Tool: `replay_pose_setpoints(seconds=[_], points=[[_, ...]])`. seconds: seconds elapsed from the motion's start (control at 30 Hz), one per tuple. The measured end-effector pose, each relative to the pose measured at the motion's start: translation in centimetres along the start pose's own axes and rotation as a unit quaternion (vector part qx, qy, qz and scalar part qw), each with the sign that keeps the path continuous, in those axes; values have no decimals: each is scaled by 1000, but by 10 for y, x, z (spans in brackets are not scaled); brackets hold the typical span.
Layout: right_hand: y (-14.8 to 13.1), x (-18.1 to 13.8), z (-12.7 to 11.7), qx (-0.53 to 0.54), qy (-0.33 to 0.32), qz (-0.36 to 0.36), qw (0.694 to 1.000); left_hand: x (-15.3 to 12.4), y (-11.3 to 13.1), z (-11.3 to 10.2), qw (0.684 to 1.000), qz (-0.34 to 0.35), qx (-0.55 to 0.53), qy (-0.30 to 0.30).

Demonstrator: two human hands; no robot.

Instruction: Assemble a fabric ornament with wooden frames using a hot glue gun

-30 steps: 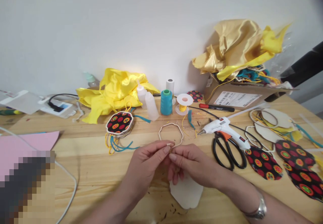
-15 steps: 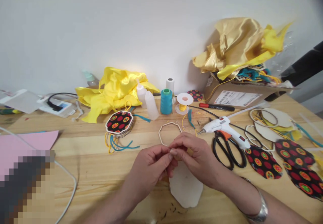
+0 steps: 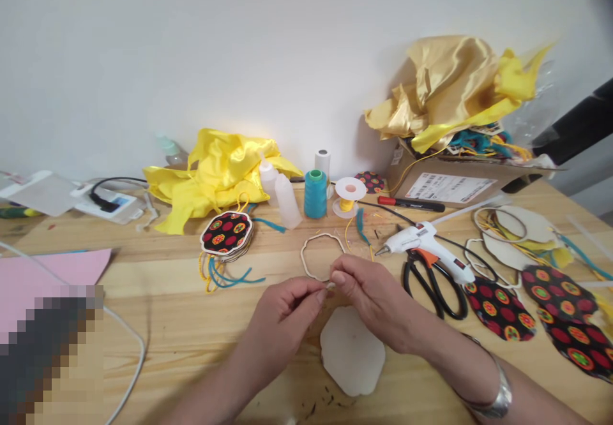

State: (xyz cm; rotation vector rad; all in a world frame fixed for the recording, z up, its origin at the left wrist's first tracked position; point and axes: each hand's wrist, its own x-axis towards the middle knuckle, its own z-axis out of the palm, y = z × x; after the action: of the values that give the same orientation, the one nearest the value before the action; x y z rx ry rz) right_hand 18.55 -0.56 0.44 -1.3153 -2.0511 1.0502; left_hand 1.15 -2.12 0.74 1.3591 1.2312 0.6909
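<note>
My left hand [image 3: 290, 313] and my right hand [image 3: 371, 294] meet over the table, thumbs and fingers pinched together. A tiny pale piece shows between the fingertips; its kind is too small to tell. Just below them a whitish scalloped board [image 3: 353, 355] lies flat. Behind the fingers rests a thin scalloped frame [image 3: 302, 253], partly hidden by my right hand. To the right lie a white glue gun [image 3: 407, 238] and black-handled scissors [image 3: 433, 284], the gun overlapping the scissors.
Patterned fabric pieces [image 3: 500, 307] lie at the right. Behind stand a teal thread cone [image 3: 315, 195], a white spool [image 3: 349, 190] and squeeze bottles [image 3: 288, 200]. A stack of decorated plaques [image 3: 227, 232] sits left. A cardboard box [image 3: 440, 179] holds fabric. A white cable [image 3: 138, 348] curves left.
My hands have drawn slightly apart at the fingertips, my right hand shifting a little right and down. More of the whitish board shows, and a tiny pale piece is visible between the fingers.
</note>
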Motion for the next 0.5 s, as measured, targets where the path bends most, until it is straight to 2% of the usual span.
replay_pose_setpoints(seconds=[0.13,0.23,0.37,0.5], points=[[-5,-1,-8,-87,-58,-53,993,-4,-1,0,997,58,36,-32],[-6,-1,-12,-113,-92,-77,986,-5,-3,0,993,80,60,-56],[-5,-1,-14,-56,-129,-67,988,-5,-3,0,989,81,98,-75],[-7,-1,-13,55,-132,-36,989,-5,1,-2,992,52,31,-109]])
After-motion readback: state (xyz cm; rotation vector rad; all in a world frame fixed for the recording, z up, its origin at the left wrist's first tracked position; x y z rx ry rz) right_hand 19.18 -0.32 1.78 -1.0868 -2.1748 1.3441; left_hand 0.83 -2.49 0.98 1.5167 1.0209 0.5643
